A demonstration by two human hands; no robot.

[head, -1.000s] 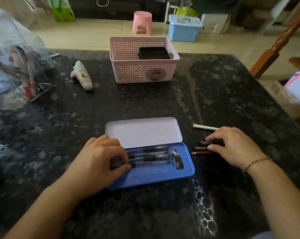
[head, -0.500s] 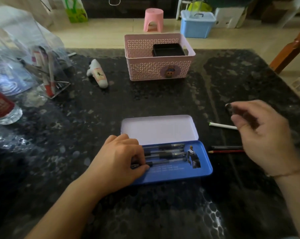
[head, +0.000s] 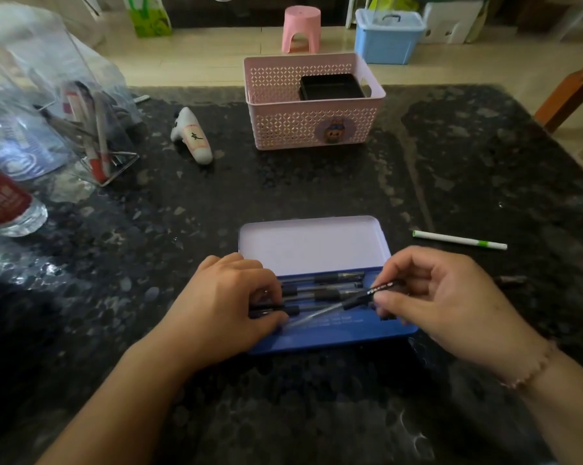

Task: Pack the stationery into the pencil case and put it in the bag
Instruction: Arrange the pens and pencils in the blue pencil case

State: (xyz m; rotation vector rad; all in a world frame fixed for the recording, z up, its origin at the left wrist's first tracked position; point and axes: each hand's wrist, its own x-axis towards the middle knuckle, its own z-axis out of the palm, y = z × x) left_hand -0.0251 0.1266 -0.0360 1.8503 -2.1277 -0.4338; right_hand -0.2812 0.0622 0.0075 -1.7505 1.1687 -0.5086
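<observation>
The pencil case (head: 333, 340) lies open on the dark bench (head: 317, 182), directly in front of the person, lid (head: 311, 245) folded back on the far side. Several pens (head: 320, 286) already lie in the blue tray, long axes running left to right, parallel to the tray's long edge.

The right hand (head: 441, 297) pinches one more pen (head: 343, 303) by its right end, between thumb and fingertips. This pen is tilted: the held end sits higher and toward the far right, the clear free end slopes down toward the near left, close to the left hand (head: 223, 303). It crosses the packed pens at a shallow angle, so the coming move appears to turn on swinging it parallel to them and lowering it into the bare strip along the near wall.

The left hand rests curled over the left ends of the packed pens, pressing them in place. It is nearer the free tip; the right hand controls the angle.

A white pen (head: 459, 240) lies on the bench, beyond and right of the case, well apart from it. A dark item (head: 511, 280) just right of the right hand is too dim to identify. The left ends of the pens and the tray's right end are hidden by the hands. No bag can be identified with certainty.
</observation>
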